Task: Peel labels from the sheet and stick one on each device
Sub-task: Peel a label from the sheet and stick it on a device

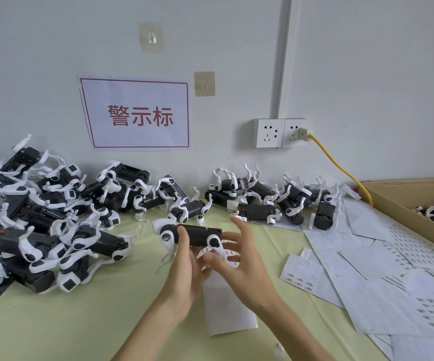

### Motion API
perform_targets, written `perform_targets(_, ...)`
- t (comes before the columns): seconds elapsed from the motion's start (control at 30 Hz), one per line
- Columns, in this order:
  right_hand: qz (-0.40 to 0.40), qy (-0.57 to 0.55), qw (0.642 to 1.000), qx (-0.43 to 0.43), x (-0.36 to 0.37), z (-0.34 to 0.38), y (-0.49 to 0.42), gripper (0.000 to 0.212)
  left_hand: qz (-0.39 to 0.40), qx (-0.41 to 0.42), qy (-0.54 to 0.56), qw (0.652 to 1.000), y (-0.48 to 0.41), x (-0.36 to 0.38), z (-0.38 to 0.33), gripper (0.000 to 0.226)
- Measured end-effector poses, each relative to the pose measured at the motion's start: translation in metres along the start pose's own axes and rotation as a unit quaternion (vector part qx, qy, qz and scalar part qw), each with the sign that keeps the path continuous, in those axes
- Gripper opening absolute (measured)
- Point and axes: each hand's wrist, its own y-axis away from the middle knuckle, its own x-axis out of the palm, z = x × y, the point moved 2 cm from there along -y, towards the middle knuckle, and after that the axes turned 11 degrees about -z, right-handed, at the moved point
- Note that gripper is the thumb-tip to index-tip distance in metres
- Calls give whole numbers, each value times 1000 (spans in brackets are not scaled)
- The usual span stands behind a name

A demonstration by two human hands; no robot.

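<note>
left hand (184, 267) grips black device (200, 234) above worktop (80, 321); right hand (239, 259) just beside it, fingers spread w/ labels (230, 252) stuck on fingertips.

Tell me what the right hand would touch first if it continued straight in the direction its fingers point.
Probably the black and white toy robot dog that the left hand grips: the right hand has open fingers aimed up-left at its near end. Depth is unclear.
</note>
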Motion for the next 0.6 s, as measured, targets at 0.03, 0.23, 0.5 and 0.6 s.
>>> perform_targets(0.03, -4, -11, 1000, 6, -1, 0, -1, 81, 9, 4, -3, 1000, -1, 0, 0, 87)
perform_targets(0.23, -49, -140, 987, 63, -15, 5, -13, 74, 33, 59, -109, 992, 2, -4, -16, 71)
perform_targets(0.5, -150, -293, 934, 141, -40, 1, -24, 79, -105, 74, -112, 985, -11, -33, -24, 36)
perform_targets(0.6, -121, -295, 938, 139, -46, 2, -26, 89, -63, 0, 10, 998, -14, -32, -26, 21)
